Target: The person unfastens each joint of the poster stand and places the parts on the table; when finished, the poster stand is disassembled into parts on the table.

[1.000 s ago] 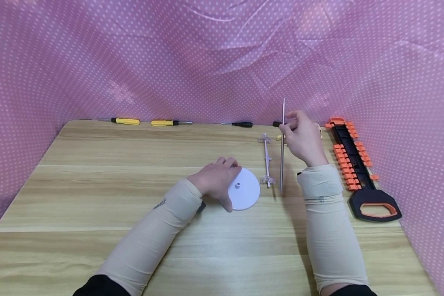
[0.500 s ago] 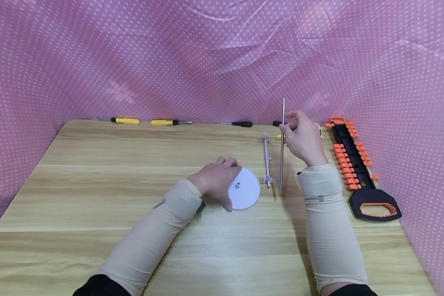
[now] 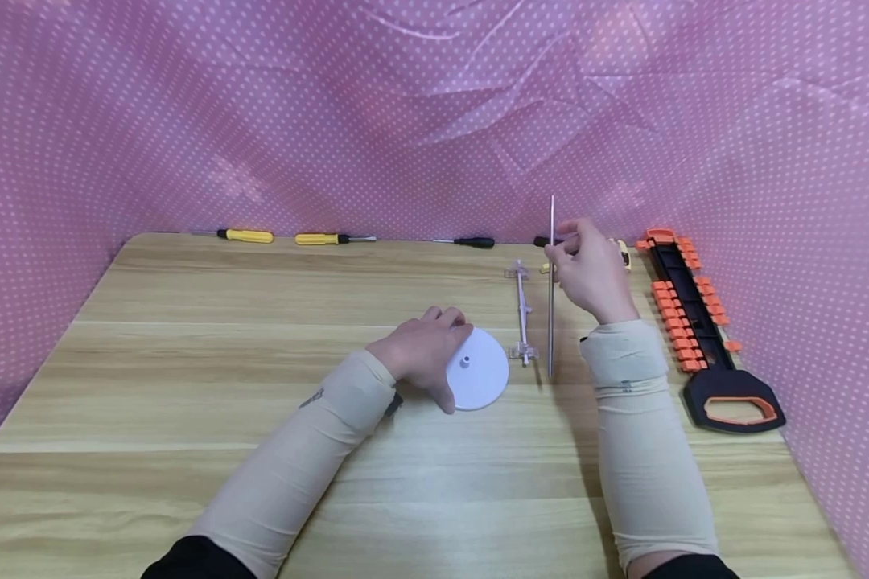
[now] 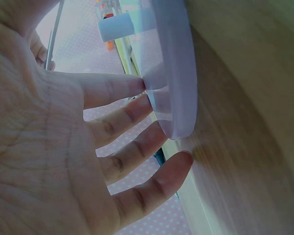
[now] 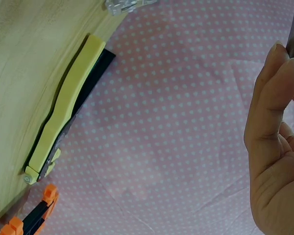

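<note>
In the head view my left hand (image 3: pixel 427 354) holds a flat white disc (image 3: pixel 488 378) at its left edge, fingers on the far side and thumb on the near side. A short hollow stub (image 3: pixel 465 362) stands up from the disc's middle. The left wrist view shows fingertips touching the rim of the disc (image 4: pixel 181 83). With thumb and fingers my right hand (image 3: pixel 594 269) pinches a thin metal rod (image 3: pixel 551 314) near its upper part. The rod stands nearly upright in the head view, right of the disc; whether its lower end touches the table cannot be told.
A slim white bar with clear clips (image 3: pixel 523 314) lies between disc and rod. At the right is a black-and-orange rack (image 3: pixel 695 310) with a handle. Several screwdrivers, one yellow (image 3: pixel 246 236), line the back edge. A yellow-and-black tool (image 5: pixel 66 107) lies behind my right hand.
My right hand and the upper end of the metal rod have shifted very slightly left and down in the view. The left hand and the white disc stay put.
</note>
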{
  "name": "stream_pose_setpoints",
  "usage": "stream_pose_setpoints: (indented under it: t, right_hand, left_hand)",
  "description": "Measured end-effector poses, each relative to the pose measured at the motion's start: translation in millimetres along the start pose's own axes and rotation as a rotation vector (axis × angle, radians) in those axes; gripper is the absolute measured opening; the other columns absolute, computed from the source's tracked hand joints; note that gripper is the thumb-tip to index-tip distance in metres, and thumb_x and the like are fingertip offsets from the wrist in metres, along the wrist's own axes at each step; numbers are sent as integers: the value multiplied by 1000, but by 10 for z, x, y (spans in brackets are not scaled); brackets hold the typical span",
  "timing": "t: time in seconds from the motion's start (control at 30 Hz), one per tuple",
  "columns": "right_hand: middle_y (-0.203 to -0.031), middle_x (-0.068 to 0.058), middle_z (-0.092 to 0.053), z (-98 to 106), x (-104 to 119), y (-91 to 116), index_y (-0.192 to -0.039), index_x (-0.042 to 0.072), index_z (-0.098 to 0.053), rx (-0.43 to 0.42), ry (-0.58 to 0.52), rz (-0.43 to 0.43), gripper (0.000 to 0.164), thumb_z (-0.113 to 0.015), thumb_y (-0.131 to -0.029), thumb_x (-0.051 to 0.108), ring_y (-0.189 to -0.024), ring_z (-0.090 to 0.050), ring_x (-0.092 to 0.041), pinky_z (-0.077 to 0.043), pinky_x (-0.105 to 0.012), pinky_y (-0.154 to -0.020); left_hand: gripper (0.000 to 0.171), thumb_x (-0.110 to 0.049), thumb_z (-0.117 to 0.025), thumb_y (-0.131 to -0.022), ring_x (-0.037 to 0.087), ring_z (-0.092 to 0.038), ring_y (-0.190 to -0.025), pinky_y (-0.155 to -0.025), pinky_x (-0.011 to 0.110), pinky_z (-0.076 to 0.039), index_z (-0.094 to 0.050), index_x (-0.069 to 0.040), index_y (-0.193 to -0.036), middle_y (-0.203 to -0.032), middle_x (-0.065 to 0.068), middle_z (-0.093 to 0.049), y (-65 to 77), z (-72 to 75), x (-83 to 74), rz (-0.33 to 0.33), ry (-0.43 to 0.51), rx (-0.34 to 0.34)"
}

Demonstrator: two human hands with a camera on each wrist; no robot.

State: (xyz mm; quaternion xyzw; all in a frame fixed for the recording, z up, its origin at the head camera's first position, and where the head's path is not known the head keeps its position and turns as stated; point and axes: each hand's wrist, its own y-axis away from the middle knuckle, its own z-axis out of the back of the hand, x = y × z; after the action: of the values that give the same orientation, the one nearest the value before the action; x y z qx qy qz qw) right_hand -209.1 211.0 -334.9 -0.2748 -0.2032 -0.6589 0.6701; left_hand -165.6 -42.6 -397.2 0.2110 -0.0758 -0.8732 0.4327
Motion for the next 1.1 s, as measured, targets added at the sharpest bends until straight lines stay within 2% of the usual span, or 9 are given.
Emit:
stream_pose_setpoints:
  t: [0.27, 0.5, 0.67, 1.1]
  right_hand:
    - [-115, -18, -74, -26, -8, -26, -145, 2, -54, 25, 2, -13, 42, -59, -109, 24, -83, -76, -33, -53, -32, -61]
    - [-116, -19, -74, -46, -28, -36, -146, 2, -53, 34, 18, -20, 43, -59, -109, 23, -84, -76, -35, -51, -35, -66]
    - [-118, -17, -73, -56, -44, -42, -146, 4, -53, 48, 21, -37, 43, -58, -110, 26, -86, -76, -35, -52, -35, -64]
    - [-117, -18, -73, -93, -93, -64, -145, 3, -54, 62, 61, -20, 42, -59, -109, 25, -79, -76, -27, -51, -35, -65]
  left_hand:
    - [127, -47, -102, -62, 27, -37, -143, -116, 47, -44, -37, -12, -165, -166, 7, -36, 12, 15, -11, 5, 7, 3]
    - [126, -47, -102, -61, 28, -37, -142, -115, 48, -45, -38, -12, -165, -165, 7, -36, 7, 12, -8, -1, 8, 3]
    - [127, -49, -102, -61, 27, -38, -143, -115, 47, -45, -38, -13, -165, -166, 7, -36, -6, -2, -2, 0, 4, 0]
    - [128, -50, -102, -61, 26, -38, -141, -113, 46, -46, -38, -12, -165, -165, 6, -36, -2, -3, -3, 2, -2, -2]
